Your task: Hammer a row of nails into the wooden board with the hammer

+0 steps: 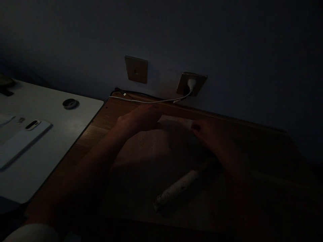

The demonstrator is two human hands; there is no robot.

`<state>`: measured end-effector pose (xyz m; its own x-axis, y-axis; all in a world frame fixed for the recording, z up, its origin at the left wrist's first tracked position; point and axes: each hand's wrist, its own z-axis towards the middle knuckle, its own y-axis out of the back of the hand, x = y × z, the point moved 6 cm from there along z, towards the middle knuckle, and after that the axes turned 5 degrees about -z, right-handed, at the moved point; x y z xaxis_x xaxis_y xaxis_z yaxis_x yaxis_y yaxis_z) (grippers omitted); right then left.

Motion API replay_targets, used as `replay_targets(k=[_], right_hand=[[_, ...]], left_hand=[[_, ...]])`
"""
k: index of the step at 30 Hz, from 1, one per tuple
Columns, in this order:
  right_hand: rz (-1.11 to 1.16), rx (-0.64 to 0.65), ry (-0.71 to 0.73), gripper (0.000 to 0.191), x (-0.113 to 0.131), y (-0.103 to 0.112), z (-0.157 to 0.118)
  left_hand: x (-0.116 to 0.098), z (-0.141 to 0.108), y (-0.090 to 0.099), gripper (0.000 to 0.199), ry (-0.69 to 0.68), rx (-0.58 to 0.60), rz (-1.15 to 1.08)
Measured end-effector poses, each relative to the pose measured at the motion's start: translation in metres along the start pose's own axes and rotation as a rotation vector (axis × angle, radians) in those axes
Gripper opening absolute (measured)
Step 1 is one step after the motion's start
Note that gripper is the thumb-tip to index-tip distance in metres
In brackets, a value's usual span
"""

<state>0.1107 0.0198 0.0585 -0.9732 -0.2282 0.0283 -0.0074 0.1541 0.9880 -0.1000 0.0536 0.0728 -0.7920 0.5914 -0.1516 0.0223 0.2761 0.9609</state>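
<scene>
In dim light, a pale sheet (151, 148) lies on the wooden table (98, 129). At its far left corner, my left hand (141, 117) is closed, with fingers pressed round the sheet's edge. My right hand (205, 132) is closed at the far right corner, its thumb and finger pinching that edge. A light cylindrical roll (176, 188) with dark specks lies slantwise on the sheet, nearer to me; its upper right end fades into shadow below my right hand.
A white table (58, 131) adjoins on the left, bearing a phone (25, 143) and a round dark object (70, 104). Behind the wooden table, a white cable (151, 102) runs to a plug in a wall socket (199, 85); another wall plate (136, 69) is nearby.
</scene>
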Motion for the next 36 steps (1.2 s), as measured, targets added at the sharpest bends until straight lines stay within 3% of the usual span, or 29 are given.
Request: replay_targets(k=[3,8,12,16,21,29,36], right_hand=[[0.065,0.057,-0.002,0.020,0.007,0.011,-0.007],[0.216,0.195,0.177,0.029,0.034,0.019,-0.021],[0.276,0.248,0.256,0.032,0.040,0.014,-0.023],[0.249,0.160,0.171,0.030,0.023,0.013,-0.021],[0.136,0.009,0.023,0.025,0.006,0.017,-0.012],[-0.130,0.006,-0.027,0.025,0.015,-0.006,-0.002],[-0.151,0.062,-0.044,0.025,0.025,-0.005,-0.001]], left_hand=[[-0.010,-0.001,-0.001,0.027,-0.086,0.037,-0.059],[-0.036,-0.004,-0.007,0.025,-0.223,0.149,-0.205],[-0.039,-0.004,-0.013,0.031,-0.156,0.207,-0.136],[-0.025,-0.004,-0.003,0.039,-0.107,0.110,-0.146],[-0.005,-0.004,0.012,0.027,-0.084,-0.103,-0.180],[-0.002,0.004,-0.009,0.021,-0.071,-0.033,-0.155],[-0.011,0.005,-0.008,0.022,-0.078,-0.002,-0.135]])
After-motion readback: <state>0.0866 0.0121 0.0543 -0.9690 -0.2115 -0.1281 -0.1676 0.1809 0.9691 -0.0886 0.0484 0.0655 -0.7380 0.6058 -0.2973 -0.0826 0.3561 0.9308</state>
